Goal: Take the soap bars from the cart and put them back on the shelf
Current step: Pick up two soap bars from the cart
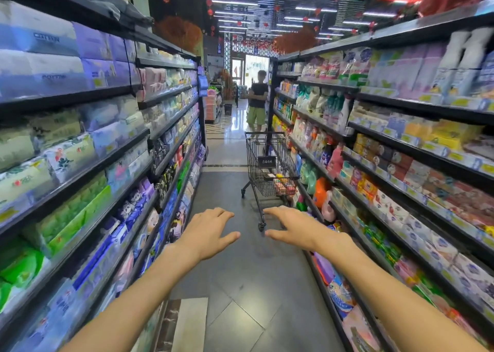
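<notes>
Both arms reach forward over the grey aisle floor [240, 285], the left hand [207, 234] and right hand [296, 230] palm-down with fingers spread and relaxed, grasping nothing. Farther up the aisle a black wire shopping cart [267, 164] stands just beside the right-hand shelf [401, 170]. Small yellow, pink and red packs, probably the soap bars [283, 186], lie in its basket, too blurred to tell apart.

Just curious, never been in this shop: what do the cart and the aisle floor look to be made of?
The cart looks like dark painted metal wire: thin bars form an open grid, and goods show through it. The floor looks like grey stone or ceramic tile, with seams visible; farther down the aisle it turns glossy and mirrors the lights.
</notes>
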The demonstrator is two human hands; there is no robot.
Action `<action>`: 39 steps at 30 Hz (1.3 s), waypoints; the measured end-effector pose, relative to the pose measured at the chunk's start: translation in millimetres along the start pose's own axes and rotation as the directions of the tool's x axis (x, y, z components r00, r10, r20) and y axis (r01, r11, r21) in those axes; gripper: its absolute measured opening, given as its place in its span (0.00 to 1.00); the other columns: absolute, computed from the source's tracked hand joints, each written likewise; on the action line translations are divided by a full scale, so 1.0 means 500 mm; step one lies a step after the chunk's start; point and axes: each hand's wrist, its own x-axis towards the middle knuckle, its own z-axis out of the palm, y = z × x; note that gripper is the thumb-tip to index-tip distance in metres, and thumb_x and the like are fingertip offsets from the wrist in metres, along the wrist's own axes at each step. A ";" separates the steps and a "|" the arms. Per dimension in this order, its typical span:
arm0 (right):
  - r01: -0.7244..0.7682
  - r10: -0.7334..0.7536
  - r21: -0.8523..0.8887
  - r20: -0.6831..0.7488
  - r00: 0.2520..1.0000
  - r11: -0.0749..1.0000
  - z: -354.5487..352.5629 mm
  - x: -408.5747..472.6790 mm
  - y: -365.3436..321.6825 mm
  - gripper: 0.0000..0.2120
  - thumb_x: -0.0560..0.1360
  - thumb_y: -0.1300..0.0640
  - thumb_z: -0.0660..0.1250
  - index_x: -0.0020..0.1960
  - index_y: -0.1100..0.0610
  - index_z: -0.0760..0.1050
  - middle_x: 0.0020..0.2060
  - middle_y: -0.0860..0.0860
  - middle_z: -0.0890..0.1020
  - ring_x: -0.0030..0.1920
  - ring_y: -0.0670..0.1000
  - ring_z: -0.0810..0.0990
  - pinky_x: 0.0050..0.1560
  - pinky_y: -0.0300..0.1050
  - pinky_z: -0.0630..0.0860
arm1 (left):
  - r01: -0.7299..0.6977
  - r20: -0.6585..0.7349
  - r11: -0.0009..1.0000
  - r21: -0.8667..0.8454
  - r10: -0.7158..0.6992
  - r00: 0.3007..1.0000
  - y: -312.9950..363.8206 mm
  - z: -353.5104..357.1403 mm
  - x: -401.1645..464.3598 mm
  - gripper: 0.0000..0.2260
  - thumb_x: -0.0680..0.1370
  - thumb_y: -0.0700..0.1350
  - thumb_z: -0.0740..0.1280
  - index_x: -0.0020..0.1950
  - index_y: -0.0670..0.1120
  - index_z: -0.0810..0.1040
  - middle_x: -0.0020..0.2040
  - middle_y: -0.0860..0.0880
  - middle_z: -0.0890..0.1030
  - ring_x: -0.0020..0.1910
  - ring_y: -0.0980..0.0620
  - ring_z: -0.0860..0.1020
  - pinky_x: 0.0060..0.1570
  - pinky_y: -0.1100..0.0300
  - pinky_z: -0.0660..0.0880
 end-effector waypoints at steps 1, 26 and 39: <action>-0.002 0.002 0.005 0.001 1.000 1.000 -0.001 0.038 0.009 0.33 0.77 0.38 0.64 0.77 0.48 0.61 0.69 0.52 0.73 0.67 0.55 0.74 0.66 0.57 0.72 | 0.001 0.004 1.000 0.000 -0.001 1.000 -0.024 0.005 0.036 0.29 0.80 0.65 0.58 0.76 0.51 0.67 0.71 0.49 0.73 0.69 0.47 0.72 0.66 0.48 0.70; -0.007 0.006 0.012 0.011 1.000 1.000 0.011 1.136 0.486 0.31 0.79 0.43 0.64 0.78 0.50 0.60 0.72 0.53 0.72 0.72 0.56 0.70 0.69 0.54 0.69 | 0.035 0.102 0.998 -0.049 -0.029 0.994 -0.488 0.240 1.080 0.30 0.80 0.67 0.56 0.77 0.52 0.64 0.74 0.50 0.69 0.72 0.48 0.69 0.71 0.49 0.67; -0.154 0.158 0.063 -0.054 0.986 0.986 0.040 1.742 0.704 0.29 0.78 0.42 0.65 0.76 0.50 0.63 0.68 0.52 0.74 0.67 0.54 0.74 0.65 0.51 0.72 | -0.082 0.098 0.992 -0.097 0.092 0.991 -0.791 0.374 1.728 0.44 0.69 0.74 0.41 0.77 0.52 0.65 0.74 0.51 0.70 0.70 0.48 0.71 0.65 0.50 0.71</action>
